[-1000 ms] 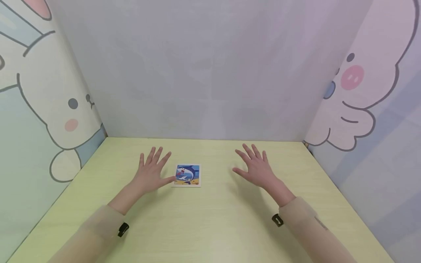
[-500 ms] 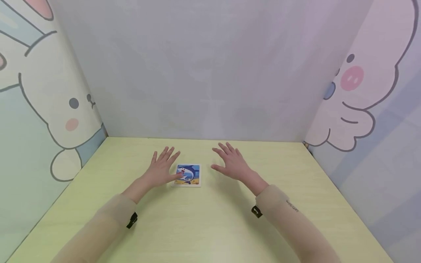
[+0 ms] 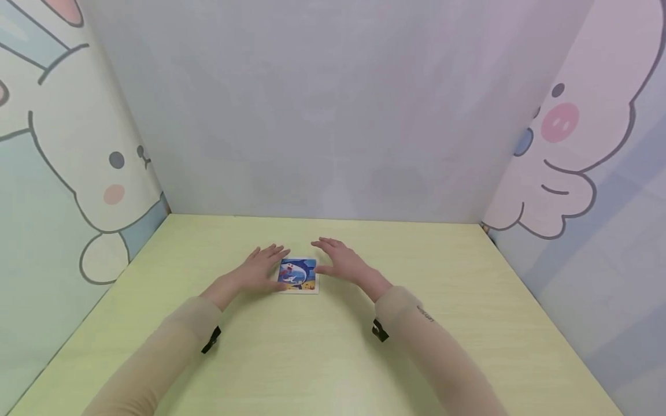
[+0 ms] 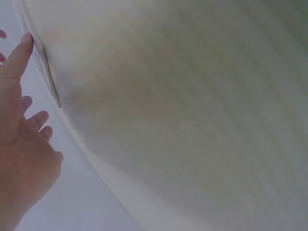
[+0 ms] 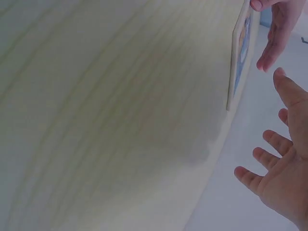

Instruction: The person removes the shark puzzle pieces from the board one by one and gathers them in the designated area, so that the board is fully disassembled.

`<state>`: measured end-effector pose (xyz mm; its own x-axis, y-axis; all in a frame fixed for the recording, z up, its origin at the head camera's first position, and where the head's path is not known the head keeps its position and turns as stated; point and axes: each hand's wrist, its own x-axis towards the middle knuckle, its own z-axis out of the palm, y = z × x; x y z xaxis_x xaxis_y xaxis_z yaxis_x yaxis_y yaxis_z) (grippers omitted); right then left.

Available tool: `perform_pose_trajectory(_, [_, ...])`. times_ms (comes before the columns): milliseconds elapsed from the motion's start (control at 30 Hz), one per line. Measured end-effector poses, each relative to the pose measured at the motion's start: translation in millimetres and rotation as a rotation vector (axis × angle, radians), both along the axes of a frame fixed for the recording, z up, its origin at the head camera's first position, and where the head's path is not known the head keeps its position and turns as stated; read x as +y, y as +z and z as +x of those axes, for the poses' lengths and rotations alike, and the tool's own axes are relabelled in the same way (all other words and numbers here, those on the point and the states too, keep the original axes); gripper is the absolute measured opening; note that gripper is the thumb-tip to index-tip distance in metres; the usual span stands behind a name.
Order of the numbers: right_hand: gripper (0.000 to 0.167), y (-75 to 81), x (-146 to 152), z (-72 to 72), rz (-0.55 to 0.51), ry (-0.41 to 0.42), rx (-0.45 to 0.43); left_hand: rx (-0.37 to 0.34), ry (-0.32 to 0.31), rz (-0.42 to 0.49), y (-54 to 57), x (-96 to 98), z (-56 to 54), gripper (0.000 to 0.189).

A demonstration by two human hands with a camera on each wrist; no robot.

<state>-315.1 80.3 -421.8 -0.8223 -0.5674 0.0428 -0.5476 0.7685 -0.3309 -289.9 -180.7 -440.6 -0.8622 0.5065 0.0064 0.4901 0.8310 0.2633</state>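
Observation:
A small square picture board [image 3: 300, 271] lies flat on the table, with a blue-and-white shark or dolphin over yellow sand inside a pale border. At its left side is my left hand [image 3: 255, 273], fingers extended, its thumb overlapping the board's lower left corner. From the right comes my right hand [image 3: 346, 264], fingers loosely spread and thumb right at the board's edge. In the right wrist view the board [image 5: 242, 53] shows a thin, pale edge, and my right hand [image 5: 284, 154] has nothing in its grasp. My left thumb [image 4: 21, 53] overlaps the board in the left wrist view.
The pale yellow wooden table [image 3: 312, 358] ends at a grey-white cloth backdrop [image 3: 333, 115]. Cartoon-printed panels [image 3: 93, 144] stand along the left and right sides. A black strap [image 3: 211, 340] hangs at the left cuff, another strap [image 3: 380, 330] at the right.
Both hands have come inward and lower towards the board, the right hand travelling farther leftward. The fingers are less spread than before. The board has stayed in place.

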Motion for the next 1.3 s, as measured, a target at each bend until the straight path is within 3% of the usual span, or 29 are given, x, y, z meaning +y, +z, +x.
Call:
perform_pose_trajectory(167, [0.067, -11.5, -8, -8.9, -0.001, 0.012, -0.091, -0.058, -0.016, 0.023, -7.3, -2.0, -2.9, 0.081])
perform_pose_trajectory(333, [0.059, -17.8, -12, -15.6, 0.064, 0.038, -0.060, -0.071, -0.037, 0.036, -7.8, -1.4, -1.8, 0.072])
perform_pose_trajectory(467, [0.051, -19.6, -13, -19.7, 0.104, 0.038, -0.034, -0.036, -0.081, 0.006, -8.0, -1.4, -0.6, 0.063])
perform_pose_trajectory(700, [0.043, -18.8, -15, -23.4, 0.101, 0.034, -0.057, -0.047, -0.098, -0.026, -7.0, -0.8, 0.9, 0.059])
perform_pose_trajectory(933, [0.030, -17.1, -23, -24.3, 0.077, -0.051, -0.090, -0.070, -0.103, -0.051, -1.9, 0.4, 2.8, 0.060])
perform_pose_trajectory(1133, [0.030, -21.6, -23, -27.0, 0.052, -0.076, -0.098, -0.036, -0.171, -0.054, 2.9, 5.1, 1.8, 0.057])
perform_pose_trajectory(1300, [0.031, -18.3, -26, -22.5, 0.051, -0.106, -0.113, -0.074, -0.180, -0.048, 2.5, 8.6, 0.1, 0.057])
